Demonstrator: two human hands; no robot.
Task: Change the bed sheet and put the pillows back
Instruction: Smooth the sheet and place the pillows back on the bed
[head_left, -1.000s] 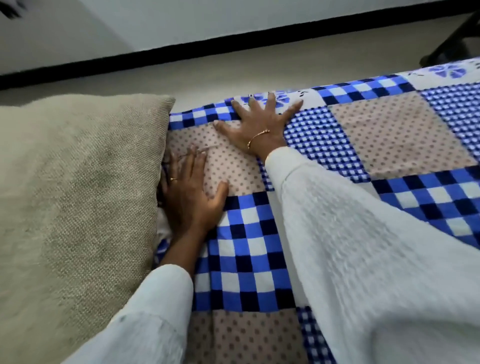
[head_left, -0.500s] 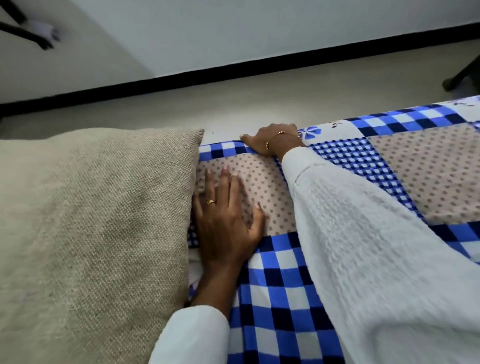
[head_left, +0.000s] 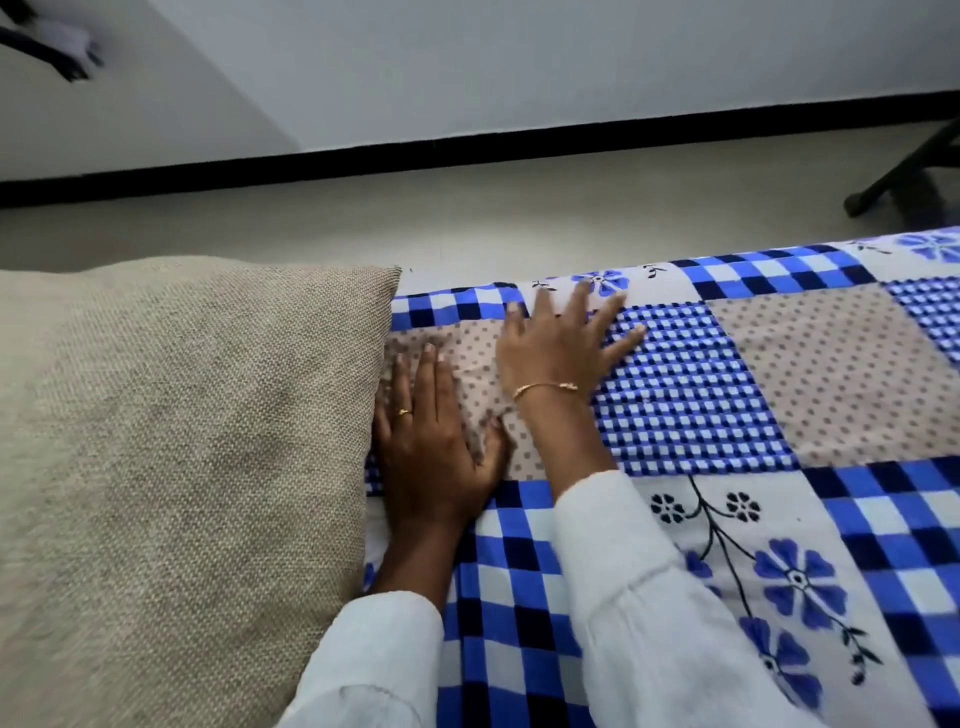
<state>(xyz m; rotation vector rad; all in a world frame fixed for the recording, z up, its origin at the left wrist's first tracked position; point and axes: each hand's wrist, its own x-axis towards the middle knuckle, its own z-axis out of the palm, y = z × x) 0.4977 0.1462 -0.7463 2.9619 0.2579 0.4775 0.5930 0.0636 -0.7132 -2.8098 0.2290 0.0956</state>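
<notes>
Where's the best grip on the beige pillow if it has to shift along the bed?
Probably the far right corner of the beige pillow, coming from the sheet side. That corner is bare and sticks out past the patchwork sheet, so fingers can likely pinch it. The left hand lies flat right beside the pillow's right edge; the right hand presses the sheet farther off.
</notes>
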